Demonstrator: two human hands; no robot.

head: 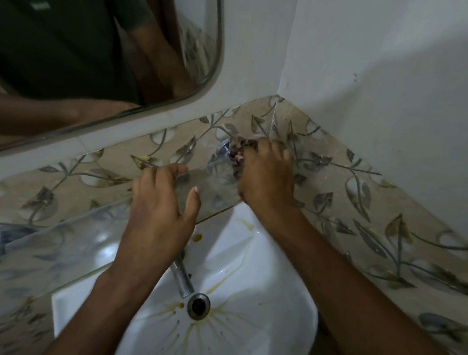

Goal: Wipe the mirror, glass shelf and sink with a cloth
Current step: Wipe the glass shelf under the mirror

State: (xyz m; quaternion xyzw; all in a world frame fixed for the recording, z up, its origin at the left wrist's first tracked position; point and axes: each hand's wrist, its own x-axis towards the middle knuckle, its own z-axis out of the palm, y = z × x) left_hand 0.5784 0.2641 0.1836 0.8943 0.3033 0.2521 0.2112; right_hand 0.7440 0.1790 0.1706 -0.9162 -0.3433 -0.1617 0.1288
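Above the stained sink, the right hand is gripping a mostly hidden cloth against the glass shelf's end; the left hand is resting there with fingers loosely spread.

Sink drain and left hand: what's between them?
Head view: the chrome tap spout runs from under the left hand down to the drain; stained white sink around it.

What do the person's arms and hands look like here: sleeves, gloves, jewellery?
Both forearms are bare as far as the picture shows, with no sleeve reaching them. The left hand and right hand wear no gloves, and no rings, watch or bracelets show. Fingernails look short and plain. In the mirror the reflection shows a dark short-sleeved shirt.
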